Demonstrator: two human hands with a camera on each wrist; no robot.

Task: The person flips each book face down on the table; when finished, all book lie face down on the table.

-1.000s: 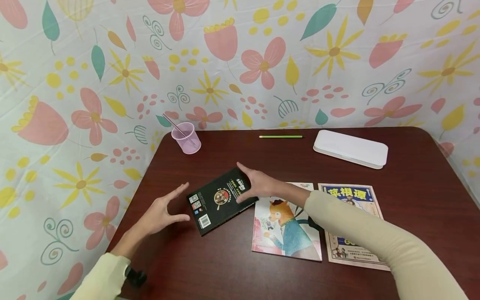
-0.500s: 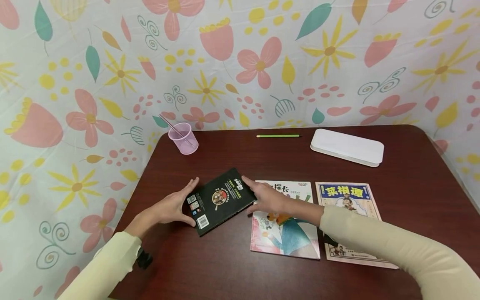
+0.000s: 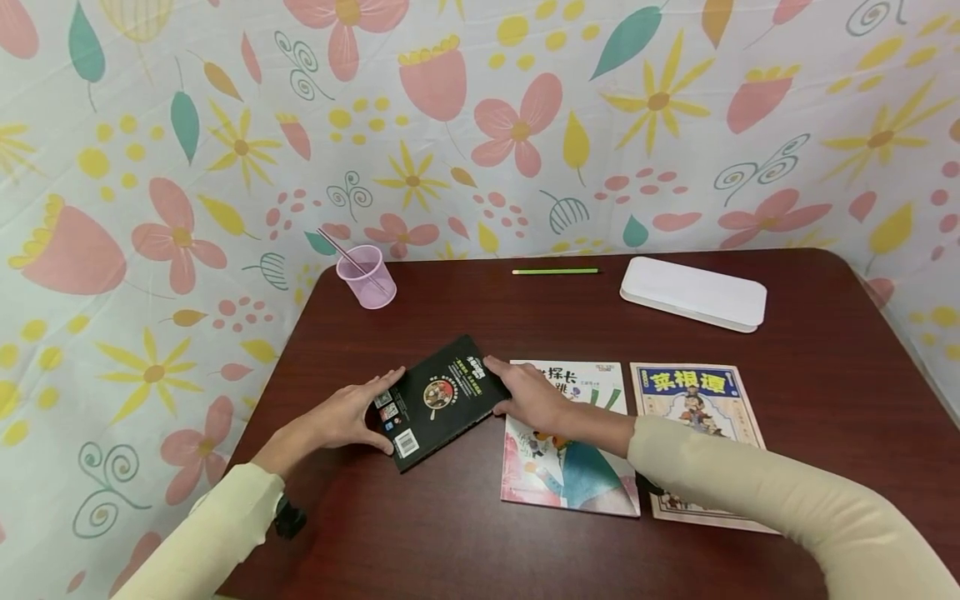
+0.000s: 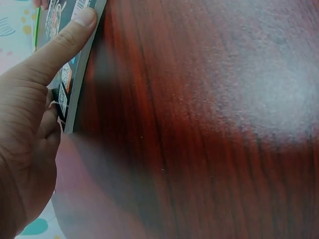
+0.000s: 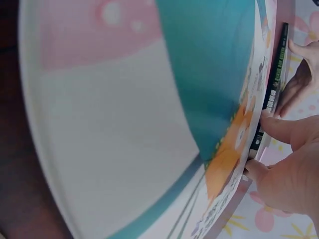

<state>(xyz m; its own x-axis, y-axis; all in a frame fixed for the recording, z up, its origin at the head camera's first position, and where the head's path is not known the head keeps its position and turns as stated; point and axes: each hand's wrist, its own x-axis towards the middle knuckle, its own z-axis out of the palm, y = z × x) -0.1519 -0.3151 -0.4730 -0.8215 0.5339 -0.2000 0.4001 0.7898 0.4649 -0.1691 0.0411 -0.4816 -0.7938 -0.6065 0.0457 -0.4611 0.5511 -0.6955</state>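
Lying between both hands point(image 3: 349, 416) point(image 3: 532, 397): black book point(image 3: 442, 404).

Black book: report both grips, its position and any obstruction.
Left grip on barcode end, right grip on opposite end. Black book barcode side up; lifted or resting, can't tell. Possible snag: picture book close on the right, beneath right forearm.

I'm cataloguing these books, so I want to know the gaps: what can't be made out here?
Black book, head view: its finest print is too small to read.
Picture book, head view: the right hand and forearm hide part of its cover.
Tan book, head view: the right sleeve hides part of its lower cover.
Black book, left wrist view: cut off by the top edge, partly covered by the left thumb.
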